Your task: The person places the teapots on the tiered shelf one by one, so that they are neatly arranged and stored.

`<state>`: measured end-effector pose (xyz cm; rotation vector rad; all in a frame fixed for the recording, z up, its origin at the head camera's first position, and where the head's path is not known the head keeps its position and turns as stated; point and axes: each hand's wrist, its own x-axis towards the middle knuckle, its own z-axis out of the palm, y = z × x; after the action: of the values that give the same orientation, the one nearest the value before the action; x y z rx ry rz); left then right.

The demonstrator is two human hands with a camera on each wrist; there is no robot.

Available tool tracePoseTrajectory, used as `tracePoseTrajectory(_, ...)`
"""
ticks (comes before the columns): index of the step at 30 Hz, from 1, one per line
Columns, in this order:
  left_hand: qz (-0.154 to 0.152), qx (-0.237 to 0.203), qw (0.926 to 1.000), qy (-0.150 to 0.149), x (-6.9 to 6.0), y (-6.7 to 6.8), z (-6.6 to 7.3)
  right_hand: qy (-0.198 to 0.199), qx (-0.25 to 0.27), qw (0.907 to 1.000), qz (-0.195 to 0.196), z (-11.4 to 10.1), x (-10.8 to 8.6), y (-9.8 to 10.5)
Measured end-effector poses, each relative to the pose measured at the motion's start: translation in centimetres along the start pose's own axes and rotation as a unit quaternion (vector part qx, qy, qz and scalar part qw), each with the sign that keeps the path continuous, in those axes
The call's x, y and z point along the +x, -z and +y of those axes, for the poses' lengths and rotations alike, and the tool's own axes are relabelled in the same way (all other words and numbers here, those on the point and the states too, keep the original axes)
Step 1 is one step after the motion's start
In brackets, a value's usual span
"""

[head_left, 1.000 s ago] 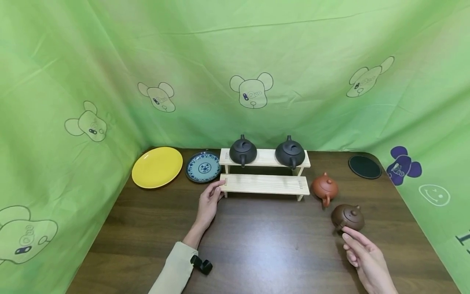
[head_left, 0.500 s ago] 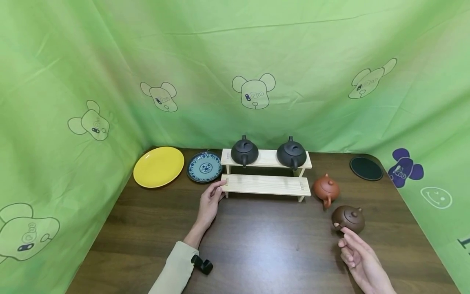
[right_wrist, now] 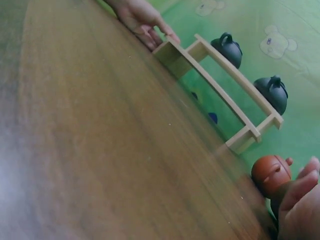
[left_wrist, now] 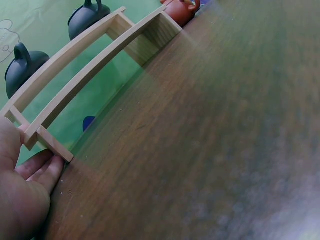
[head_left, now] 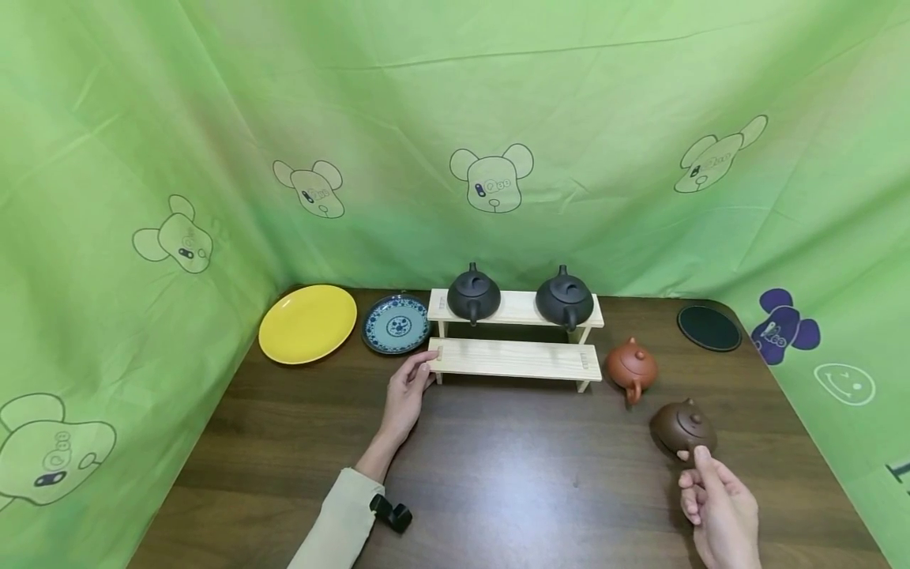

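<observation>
My left hand (head_left: 405, 399) grips the left end of the lower tier of a two-tier wooden shelf (head_left: 515, 359); its fingers bend around the side leg (left_wrist: 55, 145) in the left wrist view. At the right, my right hand (head_left: 721, 502) pinches the handle of a dark brown teapot (head_left: 682, 427), which is on or just above the table; I cannot tell which. Its handle side faces me. Behind it sits a reddish-orange teapot (head_left: 631, 367). In the right wrist view my right hand (right_wrist: 302, 205) mostly hides the brown teapot.
Two black teapots, a left one (head_left: 473, 296) and a right one (head_left: 565, 299), stand on the upper tier. A yellow plate (head_left: 307, 324) and a blue patterned plate (head_left: 396, 325) lie left of the shelf. A dark oval mat (head_left: 708, 327) lies at the back right.
My right hand has shifted its hold on the brown teapot's handle. The teapot has turned, its handle swinging round to the right, and moved slightly right. My left hand stays at the shelf.
</observation>
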<state>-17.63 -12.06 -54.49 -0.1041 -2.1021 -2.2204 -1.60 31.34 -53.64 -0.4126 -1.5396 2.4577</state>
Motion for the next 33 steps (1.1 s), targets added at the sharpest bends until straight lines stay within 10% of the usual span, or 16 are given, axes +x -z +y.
tracePoseTrajectory(7,0.0,-0.005,1.0,0.002,0.1,-0.1,0.1,-0.006,-0.015,0.9975,0.069,-0.6,0.0,-0.2)
tracePoseTrajectory(33,0.0,0.0,1.0,0.001,0.0,0.0,0.0,0.039,0.155,0.9871,0.005,-0.6,-1.0,-0.4)
